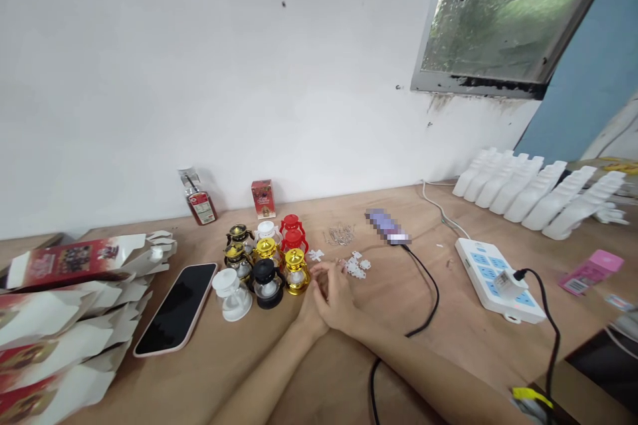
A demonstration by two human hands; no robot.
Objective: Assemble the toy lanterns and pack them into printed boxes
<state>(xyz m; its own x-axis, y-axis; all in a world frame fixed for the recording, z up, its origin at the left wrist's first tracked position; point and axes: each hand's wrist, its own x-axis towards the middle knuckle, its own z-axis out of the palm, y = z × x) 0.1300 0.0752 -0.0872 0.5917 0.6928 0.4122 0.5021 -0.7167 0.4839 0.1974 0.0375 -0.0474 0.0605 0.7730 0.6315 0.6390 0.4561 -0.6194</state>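
My left hand [313,311] and my right hand [337,297] rest together on the table. The right hand's bent fingers lie close together against the left hand; no object shows in either. Most of the left fingers are hidden. Just left of them is a gold miniature lantern [297,273], with a black lantern [268,284] and a white lantern [232,295] beside it. Behind stand red lanterns [294,240], another gold one and bronze-coloured ones [238,259]. Small white cross-shaped pieces [356,265] lie beyond my fingers, near thin wire pieces [339,234].
Flattened red-and-white boxes [64,319] and a phone [177,309] lie left. A small red box [263,199] and a dark packet [200,204] stand by the wall. Rightward are a cabled phone [386,226], power strip [498,279], pink box [591,272] and white bottles [533,192].
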